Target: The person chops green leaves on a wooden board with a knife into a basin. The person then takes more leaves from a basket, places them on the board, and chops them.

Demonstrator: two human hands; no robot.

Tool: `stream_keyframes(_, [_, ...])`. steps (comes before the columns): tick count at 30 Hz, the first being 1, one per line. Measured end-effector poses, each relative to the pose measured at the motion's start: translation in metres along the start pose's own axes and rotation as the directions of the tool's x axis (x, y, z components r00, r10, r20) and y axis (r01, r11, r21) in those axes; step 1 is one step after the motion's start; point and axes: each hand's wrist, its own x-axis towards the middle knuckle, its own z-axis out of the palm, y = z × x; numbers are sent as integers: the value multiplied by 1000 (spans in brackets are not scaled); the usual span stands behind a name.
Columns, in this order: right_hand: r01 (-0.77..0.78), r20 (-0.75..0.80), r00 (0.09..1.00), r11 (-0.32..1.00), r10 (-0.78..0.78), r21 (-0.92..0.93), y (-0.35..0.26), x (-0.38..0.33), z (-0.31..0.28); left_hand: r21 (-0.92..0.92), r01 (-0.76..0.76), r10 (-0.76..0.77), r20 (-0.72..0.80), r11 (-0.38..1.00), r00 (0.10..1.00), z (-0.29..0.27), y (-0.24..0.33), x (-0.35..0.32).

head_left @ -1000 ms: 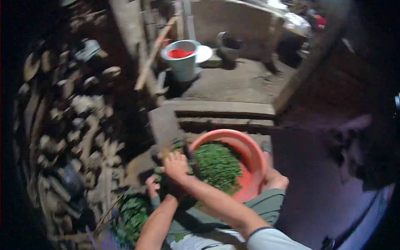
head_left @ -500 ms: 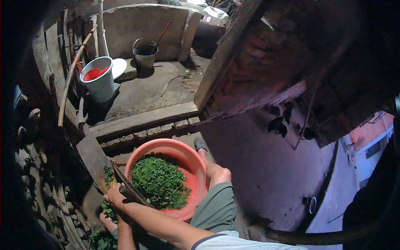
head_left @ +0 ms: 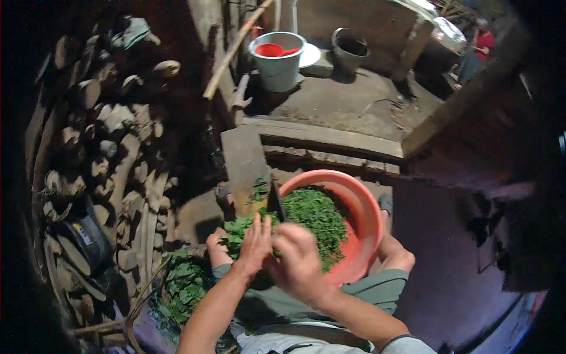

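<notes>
- A round, coral-red basin with a smooth rim is set between the legs.
- A flat, worn, rectangular board is angled just left of it.
- Finely chopped, fluffy green leaves are heaped in the basin's left side.
- Broad whole leaves are pressed on the board's near end by the left hand, fingers stretched forward.
- The right hand is curled, blurred; what is gripped cannot be told.

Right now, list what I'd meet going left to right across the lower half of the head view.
Firewood → leaf pile → left hand → red basin → right knee.
</notes>
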Motion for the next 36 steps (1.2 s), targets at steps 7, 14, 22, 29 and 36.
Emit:
stream_keyframes(7, [-198,84,978,975,190,104,34,-15,43,593,-109,130,7,797,991,-27,31,-3])
stream_keyframes(14, [-237,203,953,970,224,44,82,153,62,337,-172,176,17,926,984,-57,56,-1])
stream_keyframes(22, [-378,287,882,925,373,-39,117,217,69,440,-283,240,153,852,959,-61,56,45])
stream_keyframes(29, [-191,79,980,976,184,105,69,-6,48,483,-148,65,184,863,981,-57,56,47])
stream_keyframes(36, [-218,200,958,975,205,43,92,148,51,420,-346,327,119,839,938,-61,47,16])
